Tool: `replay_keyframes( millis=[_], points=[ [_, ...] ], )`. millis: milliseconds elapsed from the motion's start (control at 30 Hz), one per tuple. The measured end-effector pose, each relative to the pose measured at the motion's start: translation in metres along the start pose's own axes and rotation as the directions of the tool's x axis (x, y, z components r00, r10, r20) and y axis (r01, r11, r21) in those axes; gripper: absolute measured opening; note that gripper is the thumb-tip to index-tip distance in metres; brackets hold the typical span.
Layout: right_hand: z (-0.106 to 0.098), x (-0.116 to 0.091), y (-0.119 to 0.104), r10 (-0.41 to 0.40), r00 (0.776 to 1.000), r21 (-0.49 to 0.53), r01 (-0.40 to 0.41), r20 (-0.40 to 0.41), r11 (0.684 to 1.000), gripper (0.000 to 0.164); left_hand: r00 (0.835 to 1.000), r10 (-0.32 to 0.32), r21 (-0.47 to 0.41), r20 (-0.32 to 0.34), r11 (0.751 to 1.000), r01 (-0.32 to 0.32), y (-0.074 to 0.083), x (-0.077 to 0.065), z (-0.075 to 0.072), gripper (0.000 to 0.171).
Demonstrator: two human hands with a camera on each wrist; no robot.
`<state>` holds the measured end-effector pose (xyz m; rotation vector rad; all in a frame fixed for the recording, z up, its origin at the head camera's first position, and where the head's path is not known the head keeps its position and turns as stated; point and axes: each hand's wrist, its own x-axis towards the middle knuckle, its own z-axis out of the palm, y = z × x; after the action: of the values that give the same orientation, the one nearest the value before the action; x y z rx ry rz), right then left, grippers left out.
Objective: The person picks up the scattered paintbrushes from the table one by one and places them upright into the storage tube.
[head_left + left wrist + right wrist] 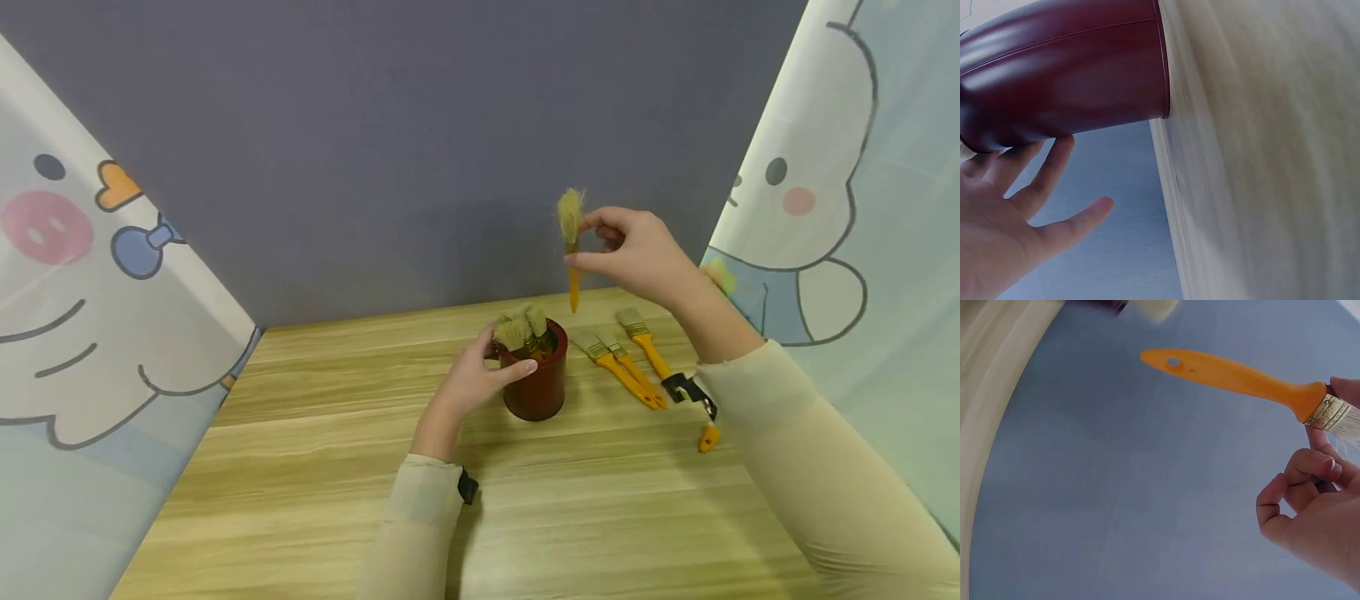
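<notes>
A paintbrush [574,283] with an orange handle and pale bristles is pinched at its metal band by my right hand [637,254], bristles up. In the right wrist view the handle [1229,374] has a hole near its end. A dark red round cup [534,392] stands upright on the table, with several paintbrushes [512,335] in it, bristles up. My left hand [472,379] holds the cup near its rim, thumb across the front. The left wrist view shows fingertips [1063,147] against the cup wall [1079,69], with the little finger apart from it.
Right of the cup, two overlapping paintbrushes [618,371] lie on the wooden table [315,467], another paintbrush [647,343] beside them. A black strap [686,387] at the right wrist partly hides that one. A grey wall [360,167] rises behind; cartoon curtains [810,208] hang at both sides.
</notes>
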<state>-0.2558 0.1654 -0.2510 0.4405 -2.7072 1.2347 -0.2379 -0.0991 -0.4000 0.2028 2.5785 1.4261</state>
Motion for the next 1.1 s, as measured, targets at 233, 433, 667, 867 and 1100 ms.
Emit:
replay_keyframes(
  millis=[233, 433, 667, 867, 1100],
  points=[
    [0.034, -0.015, -0.013, -0.052, 0.998, 0.11, 0.049, 0.022, 0.993, 0.044, 1.0, 0.003, -0.019, -0.012, 1.0, -0.003, -0.002, -0.003, 0.0, 0.106],
    [0.055, -0.021, -0.007, -0.008, 0.998, 0.18, -0.004, 0.063, 0.984, 0.045, 0.999, 0.049, -0.036, 0.001, 0.998, -0.049, -0.003, -0.003, 0.002, 0.102],
    [0.072, -0.026, 0.011, 0.065, 0.996, 0.236, -0.077, 0.06, 0.969, 0.05, 0.999, 0.046, -0.039, -0.006, 0.998, -0.046, -0.004, 0.0, 0.002, 0.11],
    [0.086, -0.029, 0.022, 0.113, 0.993, 0.243, -0.119, 0.04, 0.963, 0.05, 0.999, 0.039, -0.04, -0.009, 0.998, -0.04, -0.004, 0.0, 0.001, 0.11],
    [0.095, -0.034, 0.026, 0.158, 0.987, 0.151, -0.161, 0.036, 0.975, 0.048, 0.999, 0.036, -0.028, -0.005, 0.999, -0.036, -0.004, -0.001, 0.001, 0.114]
  ],
)
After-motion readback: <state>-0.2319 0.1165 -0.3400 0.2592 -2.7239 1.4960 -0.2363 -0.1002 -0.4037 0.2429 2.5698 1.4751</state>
